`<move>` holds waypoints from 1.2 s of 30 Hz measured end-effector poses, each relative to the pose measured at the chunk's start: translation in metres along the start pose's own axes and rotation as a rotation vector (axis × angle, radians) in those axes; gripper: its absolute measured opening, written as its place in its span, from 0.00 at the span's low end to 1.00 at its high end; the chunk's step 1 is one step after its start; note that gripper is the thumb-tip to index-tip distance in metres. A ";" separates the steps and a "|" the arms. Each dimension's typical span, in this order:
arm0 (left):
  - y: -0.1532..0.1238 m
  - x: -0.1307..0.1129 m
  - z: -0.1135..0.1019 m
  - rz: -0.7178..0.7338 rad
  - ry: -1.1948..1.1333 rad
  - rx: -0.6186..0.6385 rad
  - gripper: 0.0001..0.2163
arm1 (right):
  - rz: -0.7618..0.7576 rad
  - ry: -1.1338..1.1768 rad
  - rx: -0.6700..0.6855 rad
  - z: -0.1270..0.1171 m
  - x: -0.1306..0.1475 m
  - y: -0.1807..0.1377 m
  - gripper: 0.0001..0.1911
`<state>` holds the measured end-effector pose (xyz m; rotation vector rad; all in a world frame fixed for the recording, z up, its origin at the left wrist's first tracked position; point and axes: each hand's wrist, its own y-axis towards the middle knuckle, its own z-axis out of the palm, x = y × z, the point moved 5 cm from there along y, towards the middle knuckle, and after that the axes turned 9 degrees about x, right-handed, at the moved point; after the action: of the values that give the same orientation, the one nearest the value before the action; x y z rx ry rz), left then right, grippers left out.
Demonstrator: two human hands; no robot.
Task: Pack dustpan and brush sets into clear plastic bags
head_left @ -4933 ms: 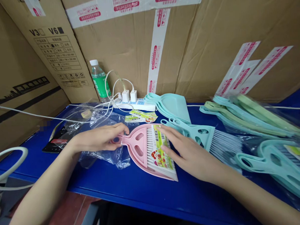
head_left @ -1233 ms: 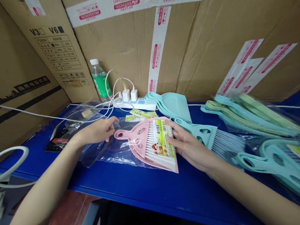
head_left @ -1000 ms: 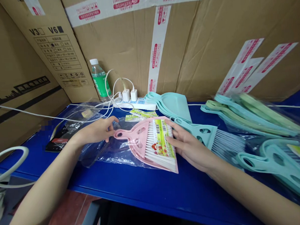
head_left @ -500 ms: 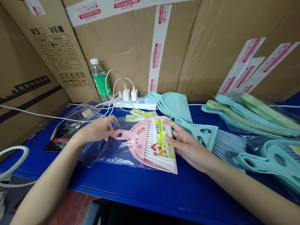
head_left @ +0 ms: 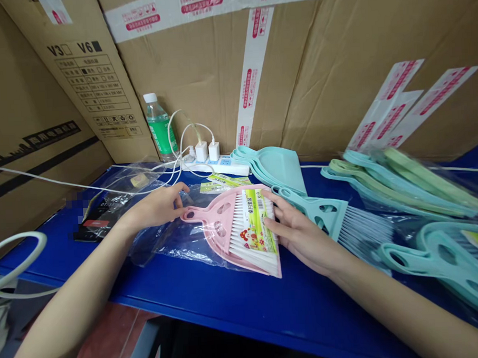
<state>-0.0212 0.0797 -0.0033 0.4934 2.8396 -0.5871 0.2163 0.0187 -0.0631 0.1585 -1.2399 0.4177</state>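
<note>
A pink dustpan and brush set (head_left: 233, 229) with a green and yellow label lies tilted on the blue table (head_left: 212, 301), its handle end pushed into a clear plastic bag (head_left: 178, 239). My left hand (head_left: 157, 208) pinches the mouth of the bag beside the pink handle. My right hand (head_left: 300, 234) holds the wide bristle end of the set, fingers spread along its edge.
Teal brushes (head_left: 336, 222) and teal dustpans (head_left: 278, 169) lie to the right, with more bagged sets (head_left: 421, 187) beyond. A green bottle (head_left: 160, 129), a power strip (head_left: 218, 166) with chargers, loose labels (head_left: 223, 184) and large cardboard boxes (head_left: 337, 64) line the back.
Since the oldest frame the set has been lifted off the table and its handle end has gone into the plastic bag. Over the last second it has slid slightly further left.
</note>
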 end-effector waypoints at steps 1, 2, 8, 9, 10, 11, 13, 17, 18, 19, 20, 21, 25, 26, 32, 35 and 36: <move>0.000 0.000 -0.001 0.005 0.013 -0.022 0.22 | -0.005 -0.001 0.006 0.000 0.000 0.000 0.40; -0.001 0.001 -0.002 0.011 0.024 -0.048 0.22 | -0.007 -0.002 0.010 0.000 0.000 0.000 0.39; -0.003 0.001 -0.007 0.068 -0.012 -0.138 0.20 | -0.003 0.002 -0.019 -0.003 -0.001 0.001 0.38; -0.002 0.001 -0.007 0.074 -0.012 -0.143 0.20 | -0.003 -0.002 -0.017 -0.003 -0.001 0.001 0.38; -0.002 0.001 -0.007 0.079 -0.008 -0.144 0.20 | -0.003 -0.007 -0.013 -0.003 -0.001 0.001 0.38; -0.001 0.002 -0.007 0.081 -0.003 -0.144 0.20 | -0.005 -0.011 -0.010 -0.003 -0.001 0.001 0.38; 0.001 0.003 -0.006 0.075 0.000 -0.144 0.20 | -0.010 -0.012 -0.004 -0.003 -0.001 0.001 0.37; 0.002 0.003 -0.006 0.053 -0.014 -0.149 0.21 | -0.002 -0.006 -0.005 -0.003 -0.001 0.001 0.38; 0.001 0.002 -0.006 0.049 -0.016 -0.149 0.21 | 0.001 -0.004 -0.007 -0.003 -0.002 0.001 0.38; 0.001 0.001 -0.007 0.047 -0.018 -0.152 0.20 | 0.002 -0.004 -0.007 -0.003 -0.002 0.000 0.38; 0.001 0.000 -0.007 0.048 -0.017 -0.158 0.20 | -0.001 -0.005 -0.007 -0.004 -0.002 0.000 0.38; 0.001 0.000 -0.008 0.054 -0.015 -0.167 0.19 | -0.005 -0.008 -0.005 -0.003 -0.001 0.000 0.38; 0.001 0.000 -0.008 0.075 0.011 -0.191 0.19 | -0.018 -0.025 0.000 -0.003 -0.001 0.000 0.39; 0.001 0.001 -0.008 0.070 0.025 -0.192 0.19 | -0.019 -0.027 0.003 -0.003 -0.001 0.000 0.39; 0.003 0.003 -0.005 0.061 0.105 -0.163 0.19 | -0.026 -0.031 0.009 -0.003 -0.001 0.001 0.37; 0.003 0.003 -0.003 0.036 0.141 -0.123 0.19 | -0.011 -0.020 -0.013 -0.004 -0.002 0.001 0.37; 0.004 0.002 -0.002 0.017 0.157 -0.111 0.19 | -0.003 -0.016 -0.021 -0.004 -0.002 0.001 0.37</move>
<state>-0.0222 0.0842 -0.0035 0.5666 2.9922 -0.4006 0.2188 0.0202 -0.0664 0.1455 -1.2597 0.4016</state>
